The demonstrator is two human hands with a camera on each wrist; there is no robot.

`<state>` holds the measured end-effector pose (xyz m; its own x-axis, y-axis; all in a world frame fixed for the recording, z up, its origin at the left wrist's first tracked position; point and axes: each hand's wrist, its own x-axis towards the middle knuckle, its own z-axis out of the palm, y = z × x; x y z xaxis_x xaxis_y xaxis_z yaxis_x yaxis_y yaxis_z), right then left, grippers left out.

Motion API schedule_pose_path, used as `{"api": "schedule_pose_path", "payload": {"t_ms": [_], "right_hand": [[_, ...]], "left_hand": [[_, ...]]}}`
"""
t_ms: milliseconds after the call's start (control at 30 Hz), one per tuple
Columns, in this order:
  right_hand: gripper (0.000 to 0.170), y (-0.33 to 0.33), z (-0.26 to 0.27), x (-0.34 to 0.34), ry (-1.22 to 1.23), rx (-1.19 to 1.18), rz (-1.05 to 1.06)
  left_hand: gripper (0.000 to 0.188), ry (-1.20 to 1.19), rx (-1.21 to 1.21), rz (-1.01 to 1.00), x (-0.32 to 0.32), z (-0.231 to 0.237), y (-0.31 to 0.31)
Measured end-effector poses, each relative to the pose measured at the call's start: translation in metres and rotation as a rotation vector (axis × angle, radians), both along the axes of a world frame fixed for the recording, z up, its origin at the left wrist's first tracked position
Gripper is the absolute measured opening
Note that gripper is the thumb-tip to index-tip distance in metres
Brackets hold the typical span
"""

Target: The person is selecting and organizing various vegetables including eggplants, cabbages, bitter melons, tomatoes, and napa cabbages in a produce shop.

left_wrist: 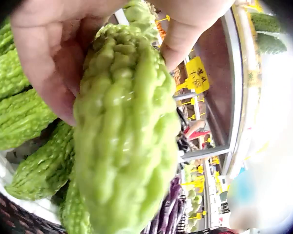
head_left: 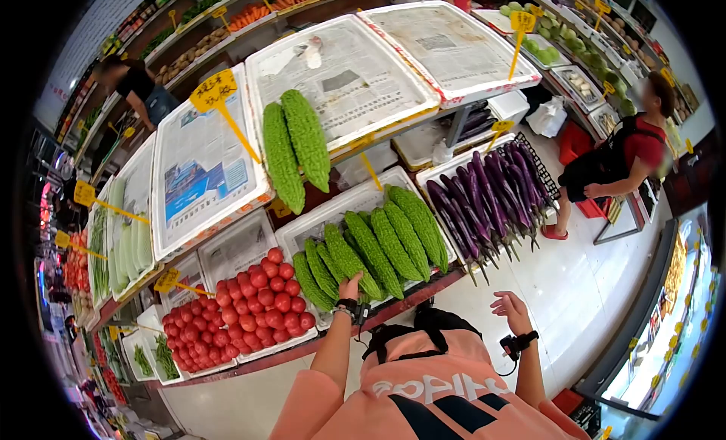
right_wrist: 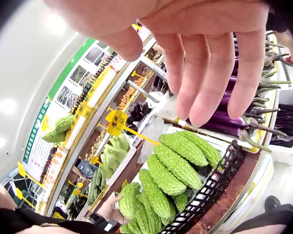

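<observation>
In the left wrist view my left hand (left_wrist: 49,58) grips one end of a light green bitter melon (left_wrist: 124,131), thumb on one side and fingers on the other. More bitter melons (head_left: 393,236) lie side by side in a white foam box (head_left: 302,232) in the head view, with the left hand at its front edge. My right hand (head_left: 514,311) is held out in the air before my body, right of the box. Its fingers (right_wrist: 217,78) are extended with nothing in them, and overlap the purple eggplants (right_wrist: 229,114) in the right wrist view.
Red tomatoes (head_left: 257,304) are heaped left of the bitter melons, eggplants (head_left: 491,198) to the right. Above, two bitter melons (head_left: 283,156) lie on newspaper-lined foam trays (head_left: 340,80). Yellow price signs (head_left: 215,92) stick up. One person (head_left: 631,152) stands at the right, another (head_left: 136,88) at the left.
</observation>
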<state>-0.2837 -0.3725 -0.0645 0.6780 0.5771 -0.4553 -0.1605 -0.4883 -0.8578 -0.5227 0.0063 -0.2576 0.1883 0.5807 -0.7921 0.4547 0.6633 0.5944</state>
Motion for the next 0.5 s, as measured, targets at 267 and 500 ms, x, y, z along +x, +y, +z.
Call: {"api": "schedule_pose_path", "payload": {"t_ms": [267,500], "right_hand": [[0.032,0.087,-0.02,-0.011,-0.049,0.072,0.359],[0.053,0.187,-0.01,-0.063,-0.165,0.1,0.788]], "left_hand": [[0.055,-0.641,-0.195,0.289,-0.046,0.029,-0.012],[0.048,-0.709,-0.198,0.091,-0.058,0.076,-0.058]]}}
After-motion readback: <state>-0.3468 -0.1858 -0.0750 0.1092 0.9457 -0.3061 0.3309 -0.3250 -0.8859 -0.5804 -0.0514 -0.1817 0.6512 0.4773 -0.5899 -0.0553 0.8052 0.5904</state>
